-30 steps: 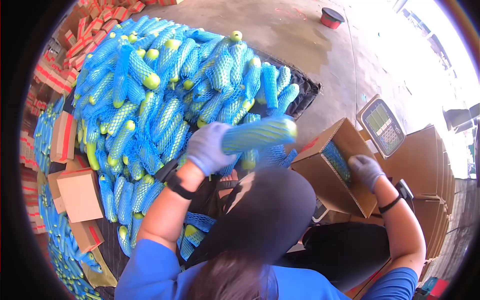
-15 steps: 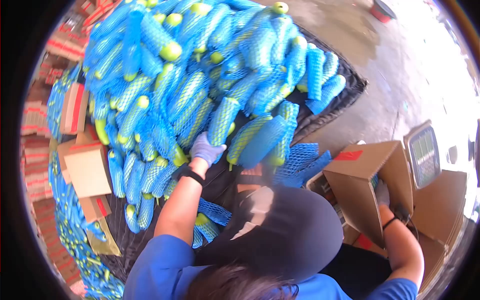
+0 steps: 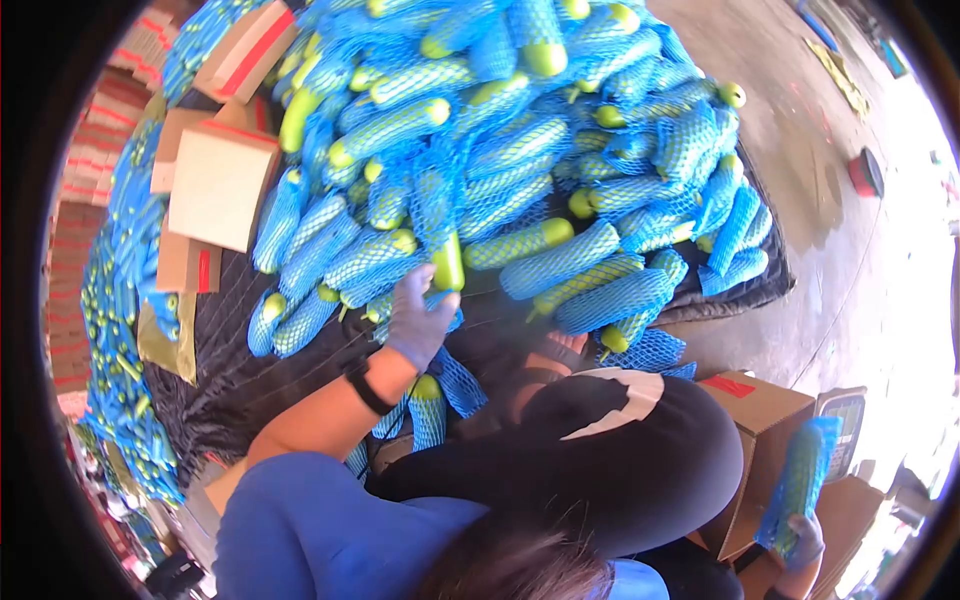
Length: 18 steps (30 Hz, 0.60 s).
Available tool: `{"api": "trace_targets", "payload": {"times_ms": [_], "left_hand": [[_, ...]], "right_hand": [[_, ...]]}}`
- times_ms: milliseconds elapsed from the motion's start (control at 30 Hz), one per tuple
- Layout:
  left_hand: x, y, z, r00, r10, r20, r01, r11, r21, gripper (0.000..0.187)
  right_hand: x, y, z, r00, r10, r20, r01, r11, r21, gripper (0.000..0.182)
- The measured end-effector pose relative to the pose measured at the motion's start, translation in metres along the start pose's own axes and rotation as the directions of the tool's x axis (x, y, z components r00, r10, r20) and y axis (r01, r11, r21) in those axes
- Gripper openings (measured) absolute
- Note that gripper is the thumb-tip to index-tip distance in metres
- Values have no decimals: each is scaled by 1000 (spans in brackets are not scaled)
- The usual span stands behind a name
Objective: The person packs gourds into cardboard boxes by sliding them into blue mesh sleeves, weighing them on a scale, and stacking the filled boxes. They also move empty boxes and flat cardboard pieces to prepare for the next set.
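Observation:
My left hand [image 3: 420, 322], in a pale glove, has its thumb and fingers apart at the lower end of a long green gourd [image 3: 450, 265] in a blue net sleeve, at the near edge of a big heap of netted gourds [image 3: 510, 160]. Far to the right, my gloved right hand [image 3: 803, 540] is closed round the lower part of another netted gourd [image 3: 800, 480], held upright in front of an open cardboard box [image 3: 755, 420]. Below my left hand lie more netted gourds [image 3: 428, 400].
A scale with a display [image 3: 843, 415] stands behind the box. More cartons [image 3: 222, 190] sit left of the heap, with stacked boxes [image 3: 82, 270] beyond. The heap lies on a dark cloth [image 3: 215, 370]. My bent leg [image 3: 640, 450] is between my hands.
My right hand has come out of the box area and now shows a netted gourd. My left hand has shifted along the heap's near edge. The view has turned, moving the heap rightward.

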<state>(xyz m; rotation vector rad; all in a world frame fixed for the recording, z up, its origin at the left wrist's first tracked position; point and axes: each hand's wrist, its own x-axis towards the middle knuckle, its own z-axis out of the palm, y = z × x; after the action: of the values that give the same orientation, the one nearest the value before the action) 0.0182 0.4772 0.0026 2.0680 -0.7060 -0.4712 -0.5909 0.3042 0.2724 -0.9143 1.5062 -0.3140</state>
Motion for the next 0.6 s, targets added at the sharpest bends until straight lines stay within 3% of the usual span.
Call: {"api": "trace_targets", "payload": {"times_ms": [133,167,267,333,367,400,467,600], "left_hand": [[-46,-25,-69,982,-189,-3,188,976,-113,56],[-52,-35,-80,964,-266,-27,259,953,-156,54],[-54,-47,-108,922,-375,-98,356,919,-169,52],[-43,-73,-121,899,-369,-236,296,909,-295,49],[-35,-86,-131,903,-309,-298,273,949,-155,46],[-27,-106,-140,893,-320,-317,279,946,-166,46],[-24,-150,-152,841,-331,-428,377,926,26,44],[-50,-194,-172,777,-385,-498,533,823,195,45]], "right_hand": [[-23,-30,44,943,-325,-71,321,945,-59,74],[-17,-42,44,955,-256,147,265,964,-39,82],[4,-64,117,936,-256,243,261,965,9,77],[31,-62,177,946,-220,239,199,974,108,69],[48,-57,199,952,-191,241,161,977,137,67],[68,-49,220,957,-156,245,119,980,160,65],[115,-31,261,972,-81,222,36,979,202,61],[219,7,329,991,88,101,-110,964,242,52]]}}
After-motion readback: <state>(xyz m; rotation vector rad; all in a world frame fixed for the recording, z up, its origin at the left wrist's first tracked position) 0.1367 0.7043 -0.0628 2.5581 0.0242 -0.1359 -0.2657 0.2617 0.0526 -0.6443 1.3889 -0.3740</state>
